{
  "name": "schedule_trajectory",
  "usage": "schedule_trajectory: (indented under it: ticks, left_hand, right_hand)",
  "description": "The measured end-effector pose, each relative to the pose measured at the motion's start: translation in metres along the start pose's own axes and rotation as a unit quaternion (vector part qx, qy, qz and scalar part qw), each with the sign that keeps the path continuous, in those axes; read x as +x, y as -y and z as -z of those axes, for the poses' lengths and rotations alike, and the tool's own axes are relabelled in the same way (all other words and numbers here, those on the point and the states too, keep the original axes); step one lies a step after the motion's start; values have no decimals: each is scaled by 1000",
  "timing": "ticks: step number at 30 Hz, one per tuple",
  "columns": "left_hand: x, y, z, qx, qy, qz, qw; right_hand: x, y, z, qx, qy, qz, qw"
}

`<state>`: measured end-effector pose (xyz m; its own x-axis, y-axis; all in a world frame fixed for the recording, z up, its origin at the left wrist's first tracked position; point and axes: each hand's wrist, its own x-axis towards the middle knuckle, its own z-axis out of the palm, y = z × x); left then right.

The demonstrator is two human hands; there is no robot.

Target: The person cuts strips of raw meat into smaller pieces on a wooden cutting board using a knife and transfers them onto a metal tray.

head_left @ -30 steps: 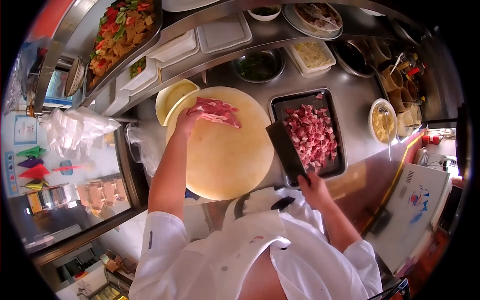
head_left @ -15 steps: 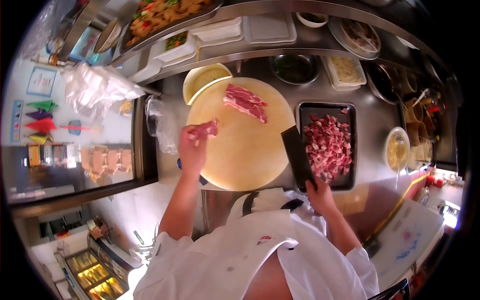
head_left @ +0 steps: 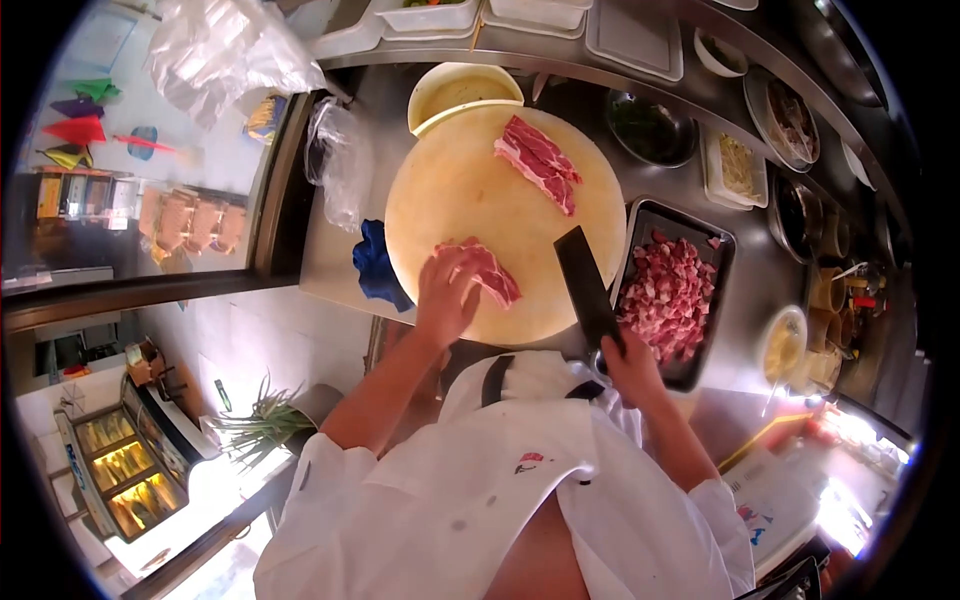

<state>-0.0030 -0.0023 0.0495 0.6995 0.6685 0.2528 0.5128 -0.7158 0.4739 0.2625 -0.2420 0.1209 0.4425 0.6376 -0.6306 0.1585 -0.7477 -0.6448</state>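
Note:
A round, pale chopping board (head_left: pixel 430 195) lies in front of me. My left hand (head_left: pixel 446 300) is at its near-left part, fingers curled over one end of a strip of raw red meat (head_left: pixel 493 278) that rests on the board. A larger slab of raw meat (head_left: pixel 537 163) lies at the far side, touched by neither hand. In my right hand (head_left: pixel 632 366) is the handle of a cleaver (head_left: pixel 585 287). Its dark blade slants over the board's right edge, apart from the meat. Right of the board, a dark tray (head_left: pixel 655 208) holds diced raw meat (head_left: pixel 668 295).
A yellowish tub (head_left: pixel 467 90) stands behind the board. Blue cloth-like material (head_left: pixel 376 265) and a clear plastic bag (head_left: pixel 340 165) lie to its left. Beyond are a metal bowl (head_left: pixel 652 130) of greens and a white container (head_left: pixel 735 165). A steel shelf (head_left: pixel 560 48) overhangs the back.
My left hand has brought the strip of meat from the board's left edge down onto its near part. The cleaver stays in my right hand. The view has shifted.

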Motion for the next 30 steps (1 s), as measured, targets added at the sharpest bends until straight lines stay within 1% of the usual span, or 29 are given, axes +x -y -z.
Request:
schedule_trajectory:
  ticks: [2,6,9,12,13,16,17,21,23,24,27,30]
  left_hand:
    - [2,20,-6,23,-2,-32,999]
    - [4,32,-6,26,0,-62,998]
    - [3,36,-14,24,-33,-70,997]
    - [4,37,-21,17,-59,-86,994]
    - [2,36,-23,15,-66,-92,993]
    - [2,33,-24,4,-63,-97,993]
    - [1,31,-24,-2,-59,-100,993]
    - [-6,18,-32,-42,-20,-115,992]
    - [-5,11,-39,-70,-1,-124,990]
    - [-3,7,-39,-55,2,-121,991]
    - [2,-1,-35,-16,15,-119,993]
    - [11,1,-29,10,34,-124,992]
  right_hand:
    - [7,-4,-5,-34,-2,1,999]
    - [14,-15,-5,-114,-49,110,986]
    - [13,8,-6,-196,-47,94,975]
    - [14,46,-19,-228,-47,138,963]
    - [20,49,-26,-215,-43,168,961]
    - [26,75,-44,-221,-18,183,958]
    - [33,73,-50,-219,-8,200,955]
    - [38,74,-61,-186,25,167,968]
    - [40,61,-62,-155,20,136,978]
    - [39,56,-60,-139,17,121,983]
    - [32,47,-47,-87,-9,67,994]
    - [28,27,-36,-93,-83,94,988]
